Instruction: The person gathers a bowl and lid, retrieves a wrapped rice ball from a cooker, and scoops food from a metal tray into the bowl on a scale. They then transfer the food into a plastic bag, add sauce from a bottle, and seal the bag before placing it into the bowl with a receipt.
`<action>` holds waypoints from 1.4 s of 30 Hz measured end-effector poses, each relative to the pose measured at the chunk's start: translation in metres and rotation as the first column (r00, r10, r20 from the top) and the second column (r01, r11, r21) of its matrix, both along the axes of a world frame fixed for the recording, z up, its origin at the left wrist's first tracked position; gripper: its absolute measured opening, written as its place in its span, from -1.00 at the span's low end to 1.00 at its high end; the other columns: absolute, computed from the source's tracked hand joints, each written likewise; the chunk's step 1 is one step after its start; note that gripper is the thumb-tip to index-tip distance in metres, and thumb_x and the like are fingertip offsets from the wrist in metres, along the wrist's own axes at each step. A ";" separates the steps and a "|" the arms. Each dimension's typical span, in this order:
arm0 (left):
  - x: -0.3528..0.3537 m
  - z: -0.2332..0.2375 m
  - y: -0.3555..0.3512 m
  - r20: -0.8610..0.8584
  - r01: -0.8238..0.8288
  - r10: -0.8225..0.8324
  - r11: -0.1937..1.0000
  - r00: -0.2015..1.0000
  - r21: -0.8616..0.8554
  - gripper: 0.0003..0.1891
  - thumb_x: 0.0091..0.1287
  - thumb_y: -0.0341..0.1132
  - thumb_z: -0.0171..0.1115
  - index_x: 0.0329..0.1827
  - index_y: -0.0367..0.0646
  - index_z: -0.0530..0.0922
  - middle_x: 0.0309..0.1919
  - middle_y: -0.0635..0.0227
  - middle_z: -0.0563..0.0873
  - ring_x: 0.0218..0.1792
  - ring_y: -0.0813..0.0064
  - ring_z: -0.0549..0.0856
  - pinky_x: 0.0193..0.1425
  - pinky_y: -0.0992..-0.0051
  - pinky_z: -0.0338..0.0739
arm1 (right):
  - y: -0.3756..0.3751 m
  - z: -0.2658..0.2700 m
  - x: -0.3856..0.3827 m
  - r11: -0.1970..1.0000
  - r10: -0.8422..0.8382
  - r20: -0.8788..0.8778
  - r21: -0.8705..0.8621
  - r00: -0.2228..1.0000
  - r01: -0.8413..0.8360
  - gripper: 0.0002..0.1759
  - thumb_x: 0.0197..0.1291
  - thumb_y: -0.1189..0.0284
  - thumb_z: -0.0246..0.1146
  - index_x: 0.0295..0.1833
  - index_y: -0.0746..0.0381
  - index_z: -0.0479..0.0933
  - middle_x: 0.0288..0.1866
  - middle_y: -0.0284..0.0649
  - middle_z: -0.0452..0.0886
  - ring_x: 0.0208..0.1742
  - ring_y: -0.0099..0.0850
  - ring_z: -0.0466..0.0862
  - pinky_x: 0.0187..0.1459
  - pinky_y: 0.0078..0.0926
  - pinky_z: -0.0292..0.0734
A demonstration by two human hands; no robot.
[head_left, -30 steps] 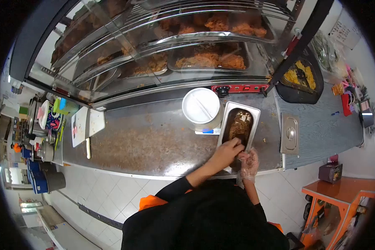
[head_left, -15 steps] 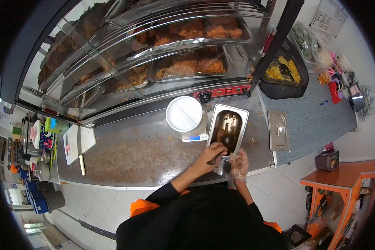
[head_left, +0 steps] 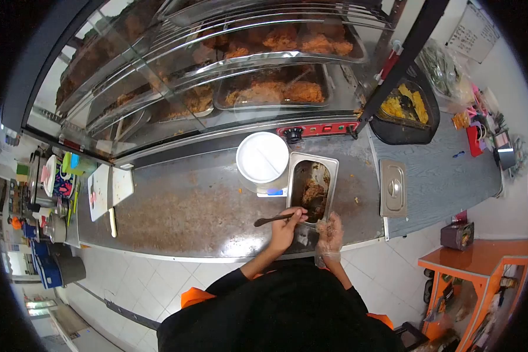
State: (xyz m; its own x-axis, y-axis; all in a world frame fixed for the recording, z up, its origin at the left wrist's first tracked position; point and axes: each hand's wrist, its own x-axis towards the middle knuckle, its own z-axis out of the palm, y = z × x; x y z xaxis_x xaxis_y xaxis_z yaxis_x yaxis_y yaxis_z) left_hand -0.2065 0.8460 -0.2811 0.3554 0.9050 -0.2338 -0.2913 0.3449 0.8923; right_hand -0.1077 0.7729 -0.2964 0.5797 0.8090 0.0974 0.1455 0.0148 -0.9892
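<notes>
The bare left hand [head_left: 282, 233] is closed around a brown utensil [head_left: 268, 221], whose handle sticks out toward nine o'clock; its other end is hard to make out. At the left hand's three o'clock, the right hand [head_left: 331, 236], in a clear plastic glove, is partly curled at the near right corner of a metal pan [head_left: 332, 186]; whether it grips the rim I cannot tell. The pan sits at twelve to one o'clock from both hands, dark brown food [head_left: 314, 193] inside. From the pan, a white-lidded tub [head_left: 263, 157] stands at ten o'clock, a scale [head_left: 271, 193] at nine, and a metal lid [head_left: 393, 188] at three.
</notes>
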 end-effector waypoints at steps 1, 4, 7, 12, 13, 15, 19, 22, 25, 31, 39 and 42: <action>0.005 -0.005 -0.001 0.000 -0.013 0.013 1.000 1.000 -0.005 -0.78 0.20 -0.33 -0.01 -0.33 -0.38 0.46 -0.41 0.27 0.55 -0.38 0.56 0.56 -0.26 0.64 0.43 | 0.000 -0.001 -0.001 1.000 0.013 0.000 -0.005 1.000 -0.013 -0.65 0.11 0.46 -0.01 0.02 0.35 0.19 -0.31 -0.22 0.41 -0.30 -0.49 0.42 -0.21 -0.60 0.33; 0.018 -0.010 0.000 -0.020 -0.054 0.055 0.998 0.998 0.035 -0.78 0.19 -0.35 0.00 -0.30 -0.39 0.43 -0.32 0.21 0.52 -0.36 0.43 0.57 -0.20 0.54 0.44 | 0.003 -0.001 -0.006 1.000 0.007 -0.095 0.000 0.995 -0.007 -0.63 0.10 0.47 -0.01 0.02 0.36 0.17 -0.31 -0.21 0.41 -0.30 -0.48 0.43 -0.20 -0.60 0.33; 0.014 0.005 0.001 0.138 -0.106 0.144 0.962 0.980 -0.250 -0.80 0.18 -0.37 0.00 -0.31 -0.40 0.43 -0.35 0.21 0.53 -0.39 0.42 0.57 -0.27 0.57 0.47 | 0.006 0.006 -0.005 0.999 0.003 -0.025 0.049 1.000 -0.001 -0.63 0.10 0.49 0.00 0.03 0.36 0.16 -0.35 -0.22 0.43 -0.31 -0.50 0.43 -0.20 -0.62 0.32; -0.009 0.004 0.008 0.261 -0.207 0.354 0.864 0.898 -0.459 -0.82 0.18 -0.39 -0.03 -0.33 -0.40 0.40 -0.35 0.18 0.51 -0.34 0.37 0.55 -0.17 0.48 0.48 | 0.009 0.009 0.002 1.000 -0.023 -0.167 0.011 0.986 0.025 -0.65 0.05 0.51 0.05 -0.02 0.34 0.21 -0.39 -0.31 0.40 -0.37 -0.59 0.41 -0.30 -0.68 0.35; -0.013 0.002 0.010 0.259 -0.212 0.358 0.863 0.897 -0.459 -0.82 0.18 -0.39 -0.03 -0.33 -0.40 0.40 -0.35 0.18 0.51 -0.34 0.37 0.55 -0.17 0.48 0.48 | 0.010 0.007 0.005 1.000 -0.018 -0.168 0.011 0.986 0.021 -0.65 0.05 0.51 0.05 -0.02 0.34 0.21 -0.39 -0.31 0.40 -0.37 -0.59 0.41 -0.30 -0.68 0.35; -0.017 0.001 0.013 0.313 -0.193 0.379 0.849 0.871 -0.491 -0.82 0.19 -0.39 -0.04 -0.33 -0.39 0.40 -0.36 0.19 0.51 -0.35 0.40 0.55 -0.15 0.49 0.49 | 0.014 -0.001 0.009 0.999 -0.039 -0.274 -0.033 0.961 0.031 -0.64 0.00 0.53 0.10 -0.05 0.31 0.25 -0.40 -0.35 0.38 -0.42 -0.63 0.40 -0.38 -0.69 0.37; -0.025 0.019 0.022 0.329 -0.232 0.405 0.859 0.853 -0.457 -0.82 0.18 -0.39 -0.03 -0.32 -0.38 0.39 -0.36 0.19 0.51 -0.35 0.43 0.56 -0.15 0.52 0.50 | 0.020 -0.005 0.013 0.999 -0.022 -0.420 -0.049 0.907 0.002 -0.65 -0.02 0.54 0.12 -0.06 0.26 0.27 -0.39 -0.37 0.39 -0.42 -0.64 0.40 -0.43 -0.72 0.38; -0.035 0.042 0.036 0.357 -0.293 0.477 0.839 0.803 -0.459 -0.81 0.18 -0.38 -0.03 -0.32 -0.39 0.38 -0.33 0.19 0.51 -0.40 0.44 0.57 -0.20 0.56 0.51 | 0.031 0.012 0.016 0.981 -0.143 -0.540 -0.190 0.830 0.045 -0.67 -0.01 0.57 0.09 -0.06 0.18 0.31 -0.33 -0.40 0.41 -0.41 -0.61 0.42 -0.52 -0.70 0.37; -0.055 0.060 0.053 0.354 -0.449 0.505 0.863 0.787 -0.232 -0.80 0.19 -0.36 -0.04 -0.33 -0.38 0.38 -0.32 0.19 0.50 -0.40 0.44 0.57 -0.22 0.56 0.50 | 0.039 0.017 0.021 0.984 -0.086 -0.540 -0.175 0.837 -0.012 -0.63 -0.02 0.58 0.10 -0.03 0.19 0.28 -0.28 -0.34 0.42 -0.32 -0.56 0.44 -0.42 -0.66 0.45; -0.083 0.053 0.077 -0.397 0.115 0.499 0.504 0.770 0.856 -0.91 0.12 -0.46 0.04 -0.34 -0.28 0.45 -0.33 0.18 0.51 -0.32 0.39 0.55 -0.23 0.54 0.42 | 0.045 0.019 0.025 0.979 -0.113 -0.594 -0.202 0.796 -0.012 -0.66 -0.02 0.58 0.09 -0.05 0.24 0.30 -0.22 -0.29 0.40 -0.27 -0.48 0.45 -0.38 -0.56 0.48; -0.088 0.047 0.081 -0.337 -0.078 0.508 0.632 0.792 0.771 -0.91 0.11 -0.46 0.03 -0.41 -0.29 0.49 -0.38 0.17 0.53 -0.30 0.34 0.53 -0.24 0.51 0.40 | 0.044 0.023 0.034 0.961 -0.083 -0.475 -0.270 0.876 -0.055 -0.63 0.00 0.54 0.08 -0.01 0.27 0.26 -0.21 -0.24 0.40 -0.25 -0.44 0.45 -0.33 -0.45 0.50; -0.083 0.038 0.077 -0.362 -0.087 0.458 0.708 0.812 0.701 -0.90 0.11 -0.45 0.03 -0.43 -0.29 0.50 -0.41 0.17 0.54 -0.31 0.34 0.53 -0.23 0.51 0.40 | 0.050 0.062 0.024 0.970 -0.070 0.242 -0.209 0.968 0.122 -0.61 0.00 0.49 0.08 0.00 0.29 0.26 -0.17 -0.15 0.41 -0.18 -0.32 0.44 -0.22 -0.35 0.45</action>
State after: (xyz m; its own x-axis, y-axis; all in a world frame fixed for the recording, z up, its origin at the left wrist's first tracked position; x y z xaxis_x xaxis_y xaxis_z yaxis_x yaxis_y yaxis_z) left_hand -0.2896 0.9231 -0.2428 0.0754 0.9289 0.3626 0.2484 -0.3697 0.8953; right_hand -0.0833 0.8227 -0.2347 0.6383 0.7672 0.0634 0.3607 -0.2252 -0.9051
